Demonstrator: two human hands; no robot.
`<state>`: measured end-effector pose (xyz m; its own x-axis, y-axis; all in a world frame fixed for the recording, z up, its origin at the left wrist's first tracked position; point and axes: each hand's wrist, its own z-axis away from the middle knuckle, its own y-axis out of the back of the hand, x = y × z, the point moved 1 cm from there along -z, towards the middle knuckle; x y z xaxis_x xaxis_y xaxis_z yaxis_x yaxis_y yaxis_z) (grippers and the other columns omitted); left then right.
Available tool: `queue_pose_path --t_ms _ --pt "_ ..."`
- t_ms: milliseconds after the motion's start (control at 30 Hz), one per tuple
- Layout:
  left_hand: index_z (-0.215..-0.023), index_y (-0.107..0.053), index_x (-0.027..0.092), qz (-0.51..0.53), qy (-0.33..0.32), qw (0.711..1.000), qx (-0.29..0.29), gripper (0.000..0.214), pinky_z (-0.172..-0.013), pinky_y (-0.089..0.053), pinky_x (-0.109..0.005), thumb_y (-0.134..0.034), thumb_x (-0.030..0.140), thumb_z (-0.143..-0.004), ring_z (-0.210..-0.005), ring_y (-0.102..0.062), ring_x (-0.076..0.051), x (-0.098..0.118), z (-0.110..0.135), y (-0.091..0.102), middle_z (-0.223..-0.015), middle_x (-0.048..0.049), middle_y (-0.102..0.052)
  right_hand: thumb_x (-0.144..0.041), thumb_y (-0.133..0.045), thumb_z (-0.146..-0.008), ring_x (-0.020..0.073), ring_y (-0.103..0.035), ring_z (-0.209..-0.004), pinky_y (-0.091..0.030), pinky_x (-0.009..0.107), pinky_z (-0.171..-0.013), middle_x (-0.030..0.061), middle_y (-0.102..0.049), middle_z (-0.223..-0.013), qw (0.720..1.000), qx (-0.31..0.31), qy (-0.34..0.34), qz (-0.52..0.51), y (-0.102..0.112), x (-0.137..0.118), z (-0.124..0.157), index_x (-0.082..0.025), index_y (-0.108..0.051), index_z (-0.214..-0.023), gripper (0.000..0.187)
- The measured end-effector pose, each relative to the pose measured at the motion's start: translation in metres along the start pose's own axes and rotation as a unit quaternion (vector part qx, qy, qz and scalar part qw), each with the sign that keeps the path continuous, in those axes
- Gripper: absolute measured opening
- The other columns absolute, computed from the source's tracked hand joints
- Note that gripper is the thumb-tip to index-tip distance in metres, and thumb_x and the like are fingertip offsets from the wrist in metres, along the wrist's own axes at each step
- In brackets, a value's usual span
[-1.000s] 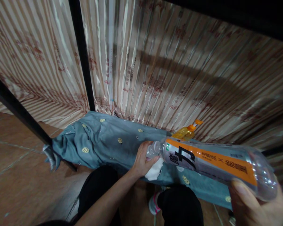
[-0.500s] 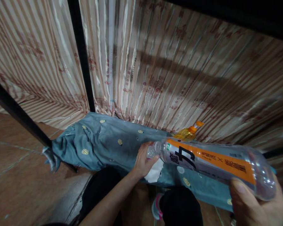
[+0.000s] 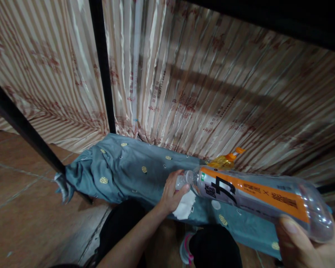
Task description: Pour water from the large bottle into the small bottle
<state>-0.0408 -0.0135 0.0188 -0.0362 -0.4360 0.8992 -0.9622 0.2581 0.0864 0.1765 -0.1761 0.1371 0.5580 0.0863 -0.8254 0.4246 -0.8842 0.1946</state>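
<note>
From my head view, the big bottle (image 3: 264, 197) is sideways over the right part of the blue-gray cloth (image 3: 131, 160). My right hand (image 3: 314, 242) is curled round the bottle's fat end, thumb on the near side. My left arm reaches toward the cloth's middle, and there my left hand (image 3: 171, 195) holds a small clear thing (image 3: 180, 181) by the big bottle's neck. A white crumpled thing (image 3: 184, 207) is below that hand, near the cloth's front edge. The yellow bottle (image 3: 222, 162) is at the cloth's back edge, where the striped curtain (image 3: 190, 93) hangs. My knees (image 3: 216, 247) are near the front edge. Black poles (image 3: 103, 63) stand at the cloth's left end, well apart from my hands.
</note>
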Motion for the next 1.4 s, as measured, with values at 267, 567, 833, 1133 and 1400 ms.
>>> queue_pose_path --t_ms 267,567,833,1133,1400 --pt "-0.131 -0.057 0.019 0.004 0.007 1.000 -0.004 0.049 -0.108 -0.046 -0.049 -0.058 0.050 -0.093 -0.121 -0.061 -0.030 0.001 0.002 0.000 -0.127 -0.0133 -0.066 -0.048 -0.087 -0.063 0.0371 -0.052 -0.130 -0.032 0.061 -0.117 0.0100 -0.057 -0.143 0.999 0.007 -0.027 -0.033 -0.005 -0.015 0.004 -0.023 -0.055 -0.143 0.090" --pt "-0.131 -0.058 0.018 0.005 0.007 1.000 -0.007 0.051 -0.109 -0.046 -0.049 -0.058 0.052 -0.093 -0.120 -0.061 -0.030 0.003 0.003 0.000 -0.127 -0.0137 -0.066 -0.047 -0.090 -0.058 0.0295 -0.059 -0.118 -0.037 0.052 -0.115 0.0064 -0.060 -0.136 0.997 0.016 -0.056 -0.058 -0.001 -0.010 0.003 -0.025 -0.058 -0.140 0.090" --pt "-0.139 -0.055 0.022 -0.017 0.006 0.999 -0.037 0.053 -0.112 -0.042 -0.050 -0.058 0.048 -0.093 -0.126 -0.057 -0.030 0.009 0.001 0.002 -0.134 -0.0118 -0.064 -0.044 -0.090 -0.055 0.0354 -0.058 -0.123 -0.036 0.058 -0.115 0.0082 -0.065 -0.126 0.996 0.024 -0.053 -0.072 -0.006 -0.015 0.005 -0.021 -0.066 -0.126 0.078" --pt "-0.155 -0.036 0.026 -0.044 0.024 0.996 -0.074 0.064 -0.118 -0.034 -0.053 -0.052 0.043 -0.096 -0.139 -0.046 -0.030 0.009 0.001 0.002 -0.150 -0.0120 -0.051 -0.046 -0.089 -0.057 0.0352 -0.058 -0.122 -0.033 0.061 -0.116 0.0083 -0.064 -0.128 0.995 0.022 -0.056 -0.079 -0.009 -0.019 0.003 -0.021 -0.065 -0.128 0.079" --pt "-0.149 -0.048 0.023 -0.054 0.028 0.995 -0.077 0.057 -0.121 -0.031 -0.050 -0.049 0.048 -0.098 -0.143 -0.042 -0.029 0.010 0.000 0.002 -0.149 -0.0134 -0.049 -0.045 -0.088 -0.056 0.0369 -0.058 -0.123 -0.030 0.064 -0.116 0.0096 -0.062 -0.133 0.994 0.026 -0.055 -0.096 -0.009 -0.017 0.002 -0.021 -0.064 -0.131 0.082"
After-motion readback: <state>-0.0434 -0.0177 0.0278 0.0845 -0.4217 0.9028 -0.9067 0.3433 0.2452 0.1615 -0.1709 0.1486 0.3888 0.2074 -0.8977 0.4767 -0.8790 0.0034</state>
